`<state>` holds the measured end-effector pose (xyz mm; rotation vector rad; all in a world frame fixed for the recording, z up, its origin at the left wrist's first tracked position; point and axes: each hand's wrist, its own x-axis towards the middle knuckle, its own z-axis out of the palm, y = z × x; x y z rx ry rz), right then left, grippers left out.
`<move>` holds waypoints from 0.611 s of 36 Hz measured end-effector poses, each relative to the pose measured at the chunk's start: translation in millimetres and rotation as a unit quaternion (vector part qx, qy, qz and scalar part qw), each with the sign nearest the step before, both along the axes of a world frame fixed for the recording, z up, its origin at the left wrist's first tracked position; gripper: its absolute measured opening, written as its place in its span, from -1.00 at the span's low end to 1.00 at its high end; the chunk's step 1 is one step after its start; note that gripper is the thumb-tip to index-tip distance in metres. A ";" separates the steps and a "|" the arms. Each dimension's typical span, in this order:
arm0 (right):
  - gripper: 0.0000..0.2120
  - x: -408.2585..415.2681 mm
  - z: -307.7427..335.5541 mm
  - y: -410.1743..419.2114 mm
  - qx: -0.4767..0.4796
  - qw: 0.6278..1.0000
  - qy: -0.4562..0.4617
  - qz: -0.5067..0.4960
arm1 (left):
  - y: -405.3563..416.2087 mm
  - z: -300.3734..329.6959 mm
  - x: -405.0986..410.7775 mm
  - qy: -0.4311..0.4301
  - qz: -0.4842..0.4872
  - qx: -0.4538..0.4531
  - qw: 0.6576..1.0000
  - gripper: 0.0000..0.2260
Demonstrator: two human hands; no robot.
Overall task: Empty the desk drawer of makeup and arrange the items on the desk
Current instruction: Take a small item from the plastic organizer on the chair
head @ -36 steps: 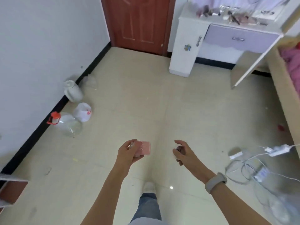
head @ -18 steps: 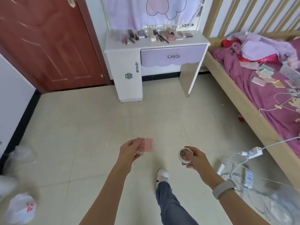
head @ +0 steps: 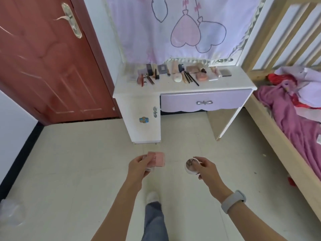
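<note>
My left hand [head: 139,166] grips a pink box [head: 157,159]; my right hand [head: 205,168] holds what looks like a round compact [head: 191,166], both well short of the desk [head: 225,83], its drawer [head: 205,102] closed.

We see the desk [head: 225,84] ahead, between the door [head: 43,66] on its left and the bed [head: 295,127] on its right. Makeup [head: 178,73] lies along the desktop's back, above the closed drawer [head: 205,101].

White desk [head: 225,84] (drawer [head: 205,101] closed) with makeup items [head: 177,73] along its back edge.
</note>
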<state>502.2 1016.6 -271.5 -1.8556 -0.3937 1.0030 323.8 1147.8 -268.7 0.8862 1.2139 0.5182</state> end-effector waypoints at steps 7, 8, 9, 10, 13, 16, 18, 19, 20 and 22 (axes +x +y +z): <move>-0.83 71.4 -22.1 143.4 -0.017 0.999 -0.020 -0.033 | 145.0 -22.7 76.2 0.003 0.019 -0.016 1.000 -0.78; -0.83 80.6 -23.1 164.0 -0.020 0.999 -0.022 -0.040 | 164.8 -22.5 86.1 0.004 0.021 -0.018 1.000 -0.80; -0.83 89.3 -23.2 184.4 -0.024 0.998 -0.022 -0.045 | 183.4 -22.1 95.3 0.006 0.020 -0.019 1.000 -0.81; -0.83 97.4 -22.7 203.3 -0.029 0.998 -0.022 -0.047 | 200.7 -21.6 104.3 0.010 0.021 -0.020 1.000 -0.82; -0.82 122.9 -20.3 256.5 -0.043 0.997 -0.028 -0.052 | 253.4 -18.6 134.9 0.018 0.029 -0.017 0.999 -0.86; -0.82 146.9 -19.9 298.4 -0.053 0.997 -0.037 -0.052 | 296.5 -19.8 168.8 0.035 0.016 -0.010 0.999 -0.86; -0.80 163.7 -20.5 322.6 -0.057 0.996 -0.051 -0.042 | 319.4 -21.6 192.2 0.041 0.005 -0.010 0.999 -0.88; -0.79 172.2 -20.4 334.7 -0.060 0.996 -0.059 -0.029 | 329.6 -23.0 202.7 0.041 0.004 -0.012 0.999 -0.89; -0.77 181.6 -20.9 347.2 -0.065 0.995 -0.069 -0.012 | 339.5 -25.4 213.2 0.040 0.006 -0.014 0.999 -0.89; -0.75 202.1 -24.1 373.0 -0.080 0.992 -0.098 0.029 | 355.5 -33.0 232.4 0.043 0.012 -0.023 0.999 -0.91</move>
